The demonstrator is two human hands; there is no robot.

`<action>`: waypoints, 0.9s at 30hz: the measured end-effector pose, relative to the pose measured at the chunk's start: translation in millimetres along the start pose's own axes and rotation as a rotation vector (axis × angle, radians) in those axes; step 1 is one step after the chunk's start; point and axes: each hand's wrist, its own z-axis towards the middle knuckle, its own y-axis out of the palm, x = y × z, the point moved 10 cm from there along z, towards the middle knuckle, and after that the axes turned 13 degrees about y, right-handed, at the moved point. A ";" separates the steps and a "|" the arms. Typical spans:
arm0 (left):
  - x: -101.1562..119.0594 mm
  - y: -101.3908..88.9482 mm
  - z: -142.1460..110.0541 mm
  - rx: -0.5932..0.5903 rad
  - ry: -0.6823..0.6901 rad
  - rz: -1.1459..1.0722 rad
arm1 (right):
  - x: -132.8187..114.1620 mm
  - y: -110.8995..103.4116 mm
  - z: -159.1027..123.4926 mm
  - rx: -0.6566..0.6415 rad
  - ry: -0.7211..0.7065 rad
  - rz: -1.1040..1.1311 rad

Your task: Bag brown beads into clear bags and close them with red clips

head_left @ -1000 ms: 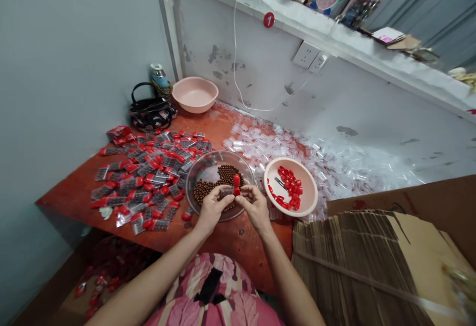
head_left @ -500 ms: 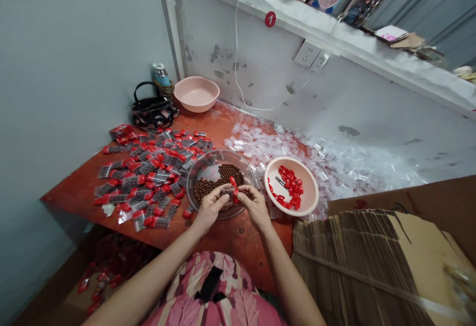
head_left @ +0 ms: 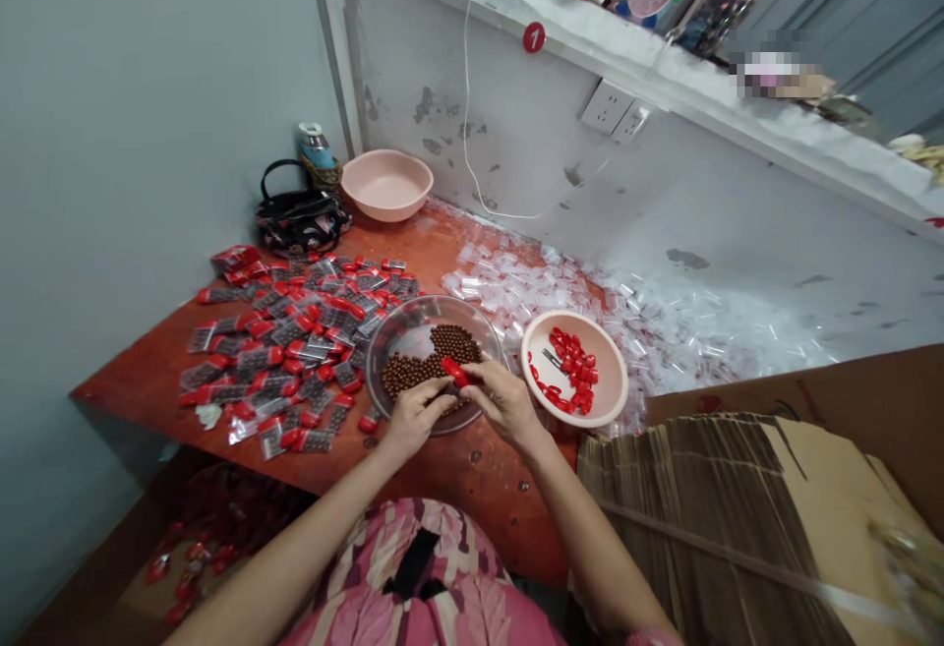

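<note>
My right hand (head_left: 505,404) pinches a glossy red plastic cap (head_left: 455,372) between thumb and fingers. Close beside it, my left hand (head_left: 414,417) is closed in a pinch on what looks like a small clear plastic case, mostly hidden by the fingers. Both hands are over the near side of a clear round bowl (head_left: 376,331) with brown beads (head_left: 453,342) in it. To the right stands a pale pink bowl (head_left: 617,371) holding red caps (head_left: 575,368) and a small dark strip.
Clear cases with red caps (head_left: 295,331) are heaped at the left of the red table (head_left: 133,371). Loose clear plastic pieces (head_left: 664,331) spread along the wall. A pink basin (head_left: 387,196) and black handbag (head_left: 299,218) stand behind; stacked cardboard (head_left: 693,508) lies at right.
The red cap has tilted from nearly upright to slanting and shifted slightly left. My right hand has turned over it; my left fingers have drawn closer together.
</note>
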 end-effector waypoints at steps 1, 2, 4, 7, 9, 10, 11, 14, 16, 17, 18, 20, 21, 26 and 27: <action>-0.2 -1.4 -0.2 0.003 0.012 0.024 | -1.7 3.8 0.6 -0.024 -0.011 -0.029; 0.0 -2.3 -0.4 0.000 0.025 0.048 | -2.7 6.5 1.0 -0.037 -0.016 -0.049; 2.4 -2.8 -0.4 -0.018 0.055 0.082 | -3.4 9.6 1.2 -0.051 -0.014 -0.084; 11.4 -1.4 0.6 -0.067 0.097 0.087 | -4.9 11.3 -0.8 -0.060 -0.002 -0.133; 20.1 0.7 1.0 -0.109 0.125 0.089 | -5.4 13.8 -4.1 -0.075 0.009 -0.163; 24.5 2.2 0.7 -0.133 0.140 0.093 | -5.0 15.4 -6.2 -0.081 0.014 -0.180; 28.3 3.9 0.0 -0.157 0.155 0.099 | -3.7 17.4 -8.4 -0.084 0.020 -0.198; 34.4 7.9 -2.7 -0.209 0.189 0.124 | 2.7 22.8 -13.4 -0.077 0.020 -0.238; 34.0 8.3 -2.8 -0.226 0.198 0.152 | 6.2 24.5 -13.3 -0.072 -0.005 -0.240; 32.1 8.1 -2.0 -0.236 0.190 0.163 | 6.5 25.0 -11.9 -0.081 -0.024 -0.235; 29.7 8.3 -0.9 -0.253 0.176 0.171 | 5.2 25.1 -9.6 -0.098 -0.049 -0.228; 23.9 11.3 1.3 -0.320 0.136 0.174 | -3.2 25.2 -3.7 -0.156 -0.114 -0.232; 21.5 13.9 1.8 -0.365 0.116 0.167 | -10.7 25.8 -1.0 -0.195 -0.161 -0.248; 12.5 18.6 -1.3 -0.444 0.016 -0.008 | -46.7 38.0 1.2 -0.421 -0.408 -0.375; 8.4 16.1 -2.5 -0.414 -0.023 -0.048 | -47.8 38.9 2.3 -0.423 -0.413 -0.390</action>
